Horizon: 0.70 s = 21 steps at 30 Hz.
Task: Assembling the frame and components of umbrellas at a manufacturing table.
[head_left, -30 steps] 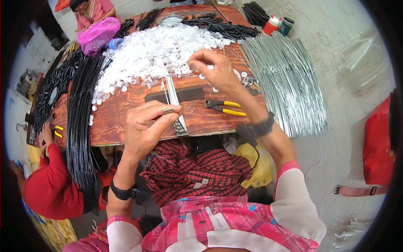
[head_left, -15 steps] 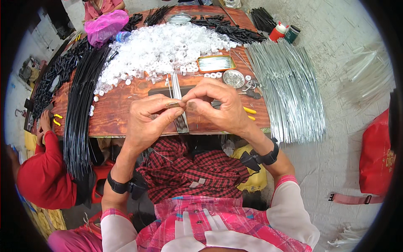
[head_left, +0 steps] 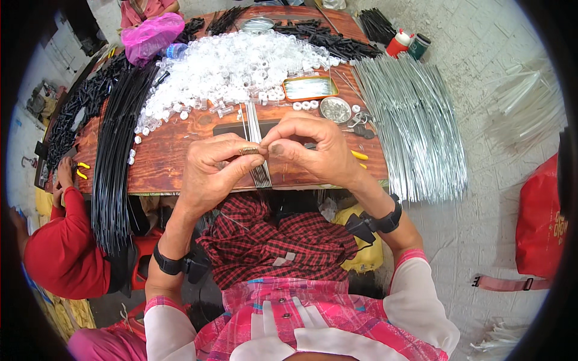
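My left hand is closed, pinching a small ribbed brass-coloured piece that resembles a coil spring between thumb and fingertips. Right beside its end, my right hand has thumb and forefinger pressed together; whatever lies between them is too small to make out. The fingertips of both hands meet just above the table's near edge. Beneath them a narrow bundle of thin metal rods lies across a dark bar on the reddish wooden table.
A heap of clear and white plastic parts covers the table's middle. Black strands hang off at left, silvery wires at right. An orange-rimmed tin, a round dish and yellow-handled pliers lie nearby. A co-worker's red sleeve is at left.
Both hands keep the same pinch at nearly the same spot. The view has shifted very slightly; nothing else visibly moved.
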Motion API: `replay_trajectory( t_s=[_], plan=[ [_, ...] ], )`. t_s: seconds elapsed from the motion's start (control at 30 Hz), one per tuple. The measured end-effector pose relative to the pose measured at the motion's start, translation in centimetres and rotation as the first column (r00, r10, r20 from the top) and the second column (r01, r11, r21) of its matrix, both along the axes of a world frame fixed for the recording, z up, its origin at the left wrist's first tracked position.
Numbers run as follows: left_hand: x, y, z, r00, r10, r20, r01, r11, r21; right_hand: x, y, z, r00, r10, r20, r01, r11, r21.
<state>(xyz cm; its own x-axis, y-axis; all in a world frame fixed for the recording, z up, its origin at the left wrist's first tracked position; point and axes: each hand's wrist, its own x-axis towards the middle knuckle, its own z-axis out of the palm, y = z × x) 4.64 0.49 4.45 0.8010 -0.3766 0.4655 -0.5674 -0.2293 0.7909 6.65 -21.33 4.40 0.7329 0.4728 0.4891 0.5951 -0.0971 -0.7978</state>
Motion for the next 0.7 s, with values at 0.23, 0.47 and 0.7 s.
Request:
replay_trajectory(
  t_s=[0.23, 0.47, 0.7],
  plan=[
    [0.1, 0.0, 0.0, 1.0, -0.015, 0.023, 0.015, 1.0, 0.025, -0.1, 0.2, 0.0, 0.975, -0.064, 0.211, 0.061, 0.998, 0.022],
    [0.0, 0.1, 0.1, 0.999, -0.008, 0.034, 0.007, 1.0, 0.027, -0.8, 0.4, 0.3, 0.942, -0.153, 0.3, 0.165, 0.986, -0.016],
    [-0.4, 0.4, 0.3, 1.0, -0.001, 0.022, 0.001, 1.0, 0.03, -1.5, 0.8, 0.6, 0.891, -0.189, 0.413, 0.209, 0.978, -0.004]
  ],
)
